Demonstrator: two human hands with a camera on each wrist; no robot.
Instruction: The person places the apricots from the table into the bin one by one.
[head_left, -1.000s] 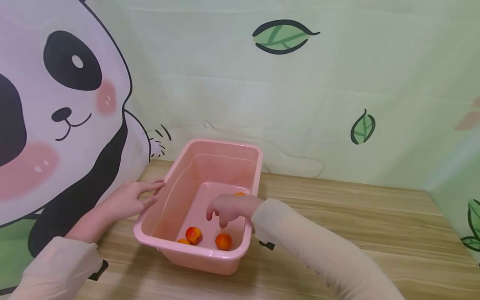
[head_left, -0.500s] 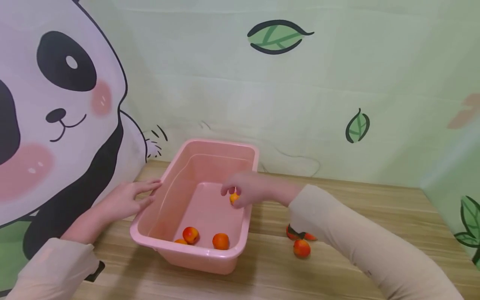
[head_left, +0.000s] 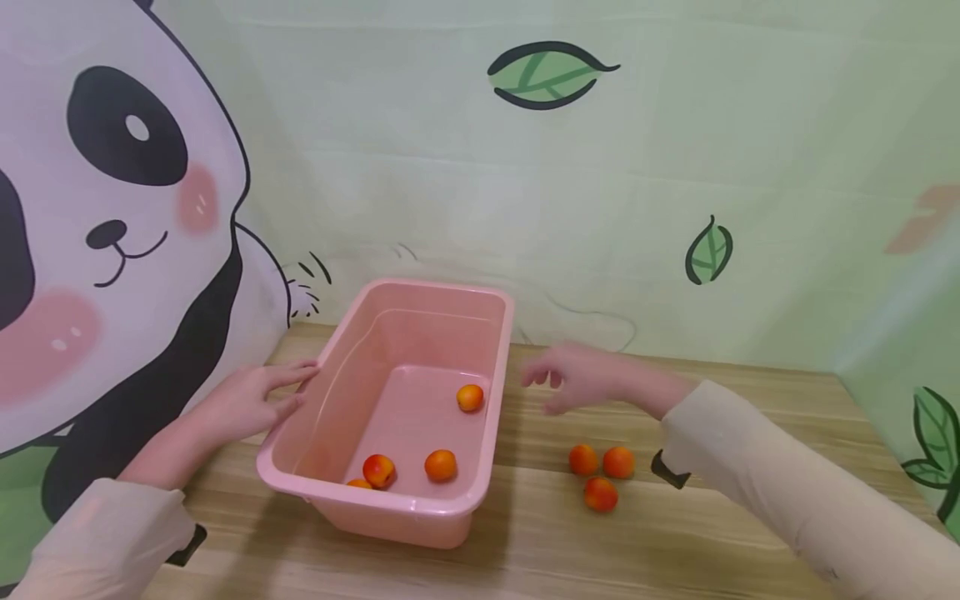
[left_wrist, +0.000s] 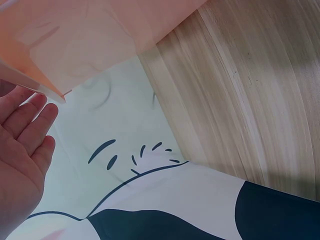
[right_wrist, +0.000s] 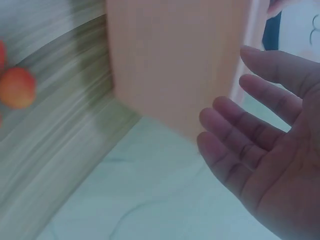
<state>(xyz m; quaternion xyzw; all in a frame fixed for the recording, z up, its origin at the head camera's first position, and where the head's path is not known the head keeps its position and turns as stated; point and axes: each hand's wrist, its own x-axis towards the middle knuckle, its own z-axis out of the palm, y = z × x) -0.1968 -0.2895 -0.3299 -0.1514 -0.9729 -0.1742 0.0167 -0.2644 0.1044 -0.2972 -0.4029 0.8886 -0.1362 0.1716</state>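
Observation:
A pink rectangular plastic basin [head_left: 390,500] stands on the wooden table. In it lie several small round orange-red fruits, including one [head_left: 470,397] by the right wall and another [head_left: 440,466] near the front. My left hand [head_left: 243,406] rests at the basin's left rim, fingers extended; the left wrist view has the fingertips right at the edge [left_wrist: 42,92]. Outside the basin, to its right, my right hand [head_left: 581,377] hovers with fingers loosely bent and nothing in it. Its bare palm [right_wrist: 285,165] shows in the right wrist view.
Three more orange-red fruits, one of them in front [head_left: 601,494], sit close together on the table [head_left: 720,533] right of the basin. Behind stands a pale green wall cloth [head_left: 420,167] printed with a panda and leaves.
My right hand has moved from inside the basin, over its right rim, to the air outside. Three fruits on the table have come out from behind the right arm. My left hand stays put.

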